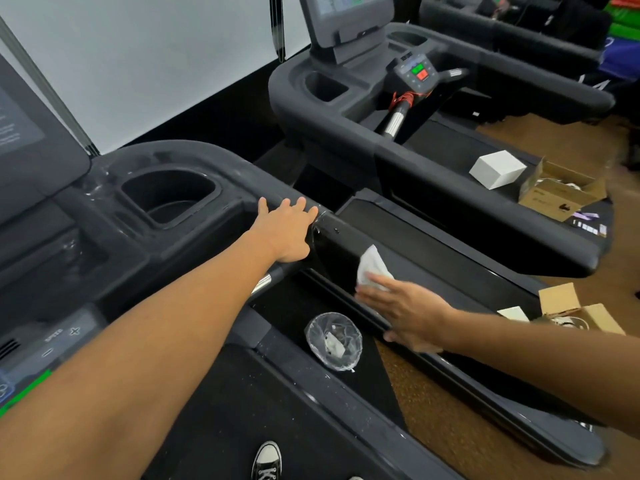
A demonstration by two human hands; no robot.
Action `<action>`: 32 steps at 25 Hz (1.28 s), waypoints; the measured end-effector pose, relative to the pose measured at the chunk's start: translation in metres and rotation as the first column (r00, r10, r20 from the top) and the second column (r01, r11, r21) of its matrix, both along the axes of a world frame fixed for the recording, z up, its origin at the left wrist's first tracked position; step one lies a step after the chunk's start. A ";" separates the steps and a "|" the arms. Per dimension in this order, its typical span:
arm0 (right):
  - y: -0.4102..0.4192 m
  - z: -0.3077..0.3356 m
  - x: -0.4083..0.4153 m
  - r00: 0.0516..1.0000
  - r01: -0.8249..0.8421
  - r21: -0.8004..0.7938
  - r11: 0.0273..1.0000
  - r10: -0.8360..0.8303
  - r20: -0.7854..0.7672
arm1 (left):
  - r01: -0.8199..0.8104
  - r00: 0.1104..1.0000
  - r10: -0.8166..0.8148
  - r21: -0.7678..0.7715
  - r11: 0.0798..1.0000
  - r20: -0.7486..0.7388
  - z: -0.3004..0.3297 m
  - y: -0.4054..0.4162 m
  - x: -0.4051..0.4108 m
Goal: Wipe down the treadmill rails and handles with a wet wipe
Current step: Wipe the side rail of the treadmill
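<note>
The right hand (408, 313) lies flat, fingers straight and close together, pressing the wet wipe (372, 268) against the glossy black side panel (329, 244). The wipe's loose end pokes out past the fingertips. It looks thin, limp and damp, and likely to bunch, so a flat palm over its middle probably suits it best. Just above, the left hand (287, 230) rests spread on the handrail (235, 171). A plastic-lined cup (334, 341) stands below the right hand.

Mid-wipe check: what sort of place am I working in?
Likely a gym or fitness showroom: the treadmill being wiped, a second treadmill alongside, and opened cardboard boxes hinting at recent setup.
</note>
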State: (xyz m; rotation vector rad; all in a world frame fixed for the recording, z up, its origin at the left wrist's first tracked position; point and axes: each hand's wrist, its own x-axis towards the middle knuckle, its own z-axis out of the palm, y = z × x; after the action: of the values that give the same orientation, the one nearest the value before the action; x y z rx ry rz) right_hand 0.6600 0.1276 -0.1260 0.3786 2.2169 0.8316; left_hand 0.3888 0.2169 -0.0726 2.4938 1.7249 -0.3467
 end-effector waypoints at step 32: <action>0.068 0.029 -0.091 0.295 0.226 -0.609 0.760 -0.649 -0.701 | -0.008 0.978 0.014 -0.028 1.000 0.209 0.012 0.007 -0.014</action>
State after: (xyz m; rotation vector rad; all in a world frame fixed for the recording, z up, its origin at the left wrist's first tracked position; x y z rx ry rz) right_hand 0.5690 0.1956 -0.0972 1.4637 2.8665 -0.3288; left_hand 0.3752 0.2238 -0.0603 2.4020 1.6392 -0.1012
